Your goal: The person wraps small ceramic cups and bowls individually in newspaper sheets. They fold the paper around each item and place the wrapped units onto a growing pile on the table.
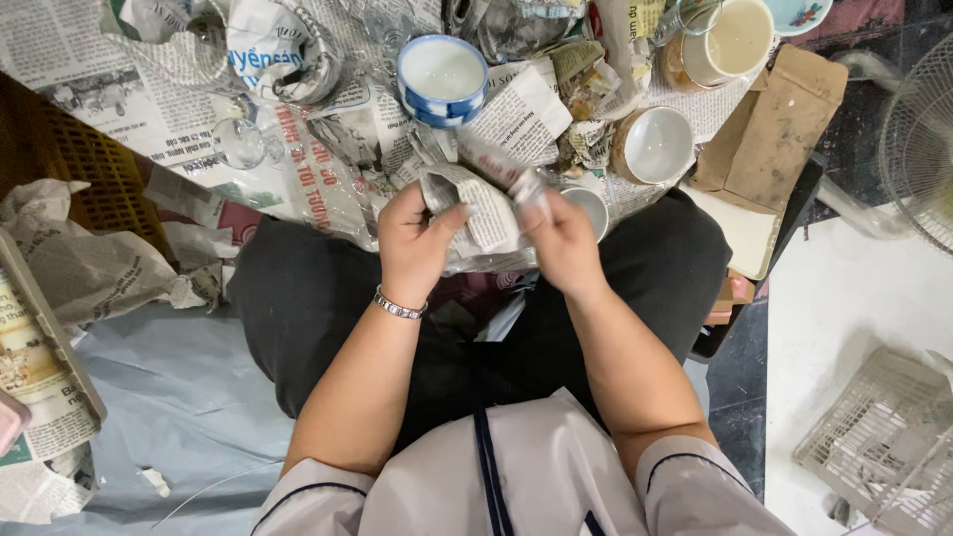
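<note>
My left hand (415, 241) and my right hand (562, 238) both grip a bundle wrapped in newspaper (483, 203), held over my lap between my knees. What is inside the wrap is hidden by the paper. A silver bracelet (398, 307) sits on my left wrist. Just beyond the bundle, on spread newspaper, stand a blue-and-white bowl (442, 77) and a white bowl with a brown outside (653, 145). A small white cup (590, 206) shows beside my right hand.
A large mug (722, 45) stands at the back right, near brown cardboard (772, 129). Clear glasses (245, 142) lie at the left on the paper. Crumpled newspaper (84, 263) lies left, a fan (918, 139) at right, a plastic basket (879, 442) at bottom right.
</note>
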